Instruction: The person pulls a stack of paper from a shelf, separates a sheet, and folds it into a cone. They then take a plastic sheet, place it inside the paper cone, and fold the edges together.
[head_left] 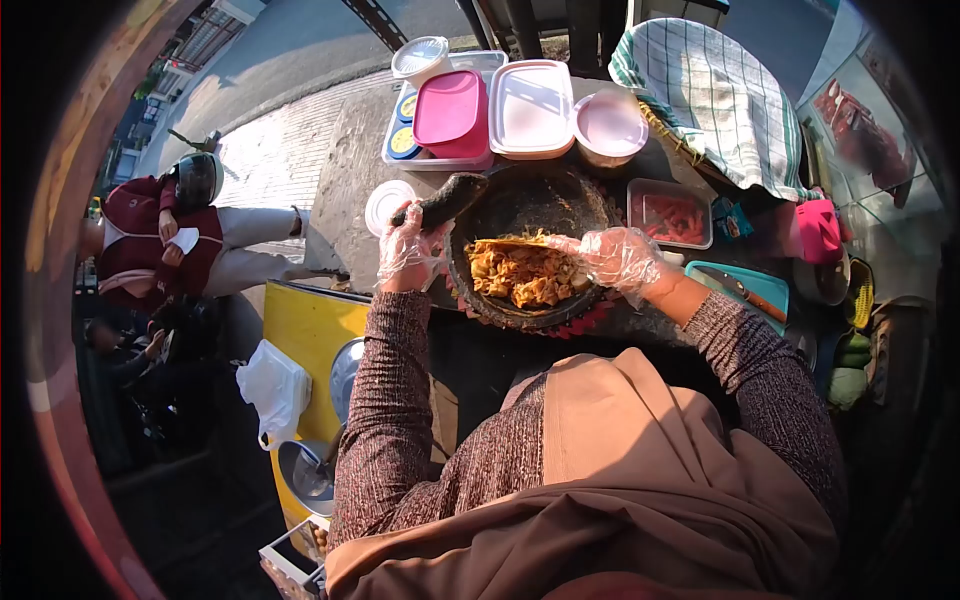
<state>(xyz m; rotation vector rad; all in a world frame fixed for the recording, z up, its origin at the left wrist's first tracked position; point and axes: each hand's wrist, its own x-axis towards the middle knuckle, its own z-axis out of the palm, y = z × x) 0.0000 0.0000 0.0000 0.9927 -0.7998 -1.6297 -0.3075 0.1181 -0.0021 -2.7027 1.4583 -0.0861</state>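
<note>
While both gloved hands work at the stone mortar (592,208), which sits at the middle of the desk (350,150), the food (525,275) in it looks already well mixed. The pieces are coated brown-orange and heaped toward the bowl's 6 o'clock side, and the half toward 12 o'clock is scraped nearly bare. By my judgement the blending is largely done and gathering the heap is what remains.

The left hand (408,252), at the mortar's 9 o'clock, has its fingers wrapped tight round the dark pestle (447,198), whose head points toward 2 o'clock over the rim. The right hand (620,258), at 3 o'clock, lies with loosely curled fingers on the edge of the heap. Whether it pinches anything I cannot tell.

Counted: one mortar, one pestle, two gloved hands. At 12 o'clock stand one pink-lidded box (452,112), one white-lidded box (531,107), one round bowl (611,126) and one clear tub (420,57). At 2 o'clock are one tray of red strips (671,217) and one checked cloth (715,95).
</note>
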